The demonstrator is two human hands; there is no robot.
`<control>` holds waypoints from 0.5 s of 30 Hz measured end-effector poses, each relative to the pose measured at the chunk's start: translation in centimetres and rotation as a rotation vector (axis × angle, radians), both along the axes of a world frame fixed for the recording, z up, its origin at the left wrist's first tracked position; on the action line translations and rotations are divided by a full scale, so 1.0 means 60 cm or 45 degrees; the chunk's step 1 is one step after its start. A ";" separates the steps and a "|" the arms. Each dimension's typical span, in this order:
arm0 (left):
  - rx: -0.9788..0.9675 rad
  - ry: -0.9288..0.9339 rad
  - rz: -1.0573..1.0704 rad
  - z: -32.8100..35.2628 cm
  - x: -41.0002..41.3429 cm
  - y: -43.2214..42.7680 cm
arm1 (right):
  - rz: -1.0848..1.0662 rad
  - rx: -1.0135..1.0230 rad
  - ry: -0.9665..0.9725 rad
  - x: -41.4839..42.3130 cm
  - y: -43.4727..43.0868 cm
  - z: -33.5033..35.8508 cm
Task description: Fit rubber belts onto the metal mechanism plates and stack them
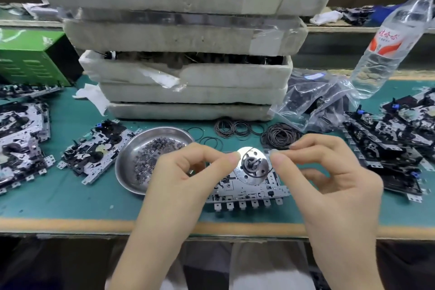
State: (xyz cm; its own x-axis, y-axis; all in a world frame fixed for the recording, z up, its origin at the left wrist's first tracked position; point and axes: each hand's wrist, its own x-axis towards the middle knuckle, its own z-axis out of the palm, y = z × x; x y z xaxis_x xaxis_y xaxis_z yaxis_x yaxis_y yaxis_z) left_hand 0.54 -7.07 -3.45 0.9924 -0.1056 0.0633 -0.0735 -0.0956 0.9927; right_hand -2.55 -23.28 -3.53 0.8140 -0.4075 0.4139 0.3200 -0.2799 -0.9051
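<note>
1. Step in hand: fitting. The rubber belt (pixel 244 160) sits loosely round the hub of the disc (pixel 259 173) on the mechanism plate (pixel 247 192), at the near centre of the counter (pixel 94 198).
2. Grip: my left hand (pixel 188 179) pinches the belt at the disc's left edge. My right hand (pixel 329 172) is pinched at the right edge, apparently on the same belt.
3. Next: stretch it evenly, seat it, then stack the plate.
4. Writing: the bottle (pixel 388 40) label has red characters that I can't read.

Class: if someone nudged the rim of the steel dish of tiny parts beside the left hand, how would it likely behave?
The steel dish looks shiny with curved walls, so it would probably slide or rock on the green mat. Its small parts lie loose, so tipping would likely spill them.
</note>
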 end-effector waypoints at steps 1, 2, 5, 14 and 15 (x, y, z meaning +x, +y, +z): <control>-0.005 -0.007 -0.012 -0.001 0.000 0.001 | -0.033 -0.063 -0.010 0.000 -0.002 -0.001; -0.016 -0.008 -0.028 -0.002 0.000 0.001 | -0.062 -0.108 -0.015 0.000 -0.004 -0.001; -0.045 -0.027 -0.075 -0.005 0.001 0.003 | -0.054 -0.104 0.014 0.005 -0.013 -0.001; 0.280 -0.521 -0.053 -0.035 0.006 -0.004 | 0.950 0.817 0.710 0.028 -0.073 0.012; 0.385 -0.644 -0.023 -0.037 0.006 -0.003 | 0.988 0.824 0.715 0.030 -0.075 0.013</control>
State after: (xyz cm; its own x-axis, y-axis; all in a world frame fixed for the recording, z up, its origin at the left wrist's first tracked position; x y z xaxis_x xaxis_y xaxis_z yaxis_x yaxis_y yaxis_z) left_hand 0.88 -7.26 -5.68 0.8447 -0.2092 0.4927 -0.5349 -0.3632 0.7629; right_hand -0.74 -27.79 -2.73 0.9414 0.2793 -0.1889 -0.2898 0.3838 -0.8767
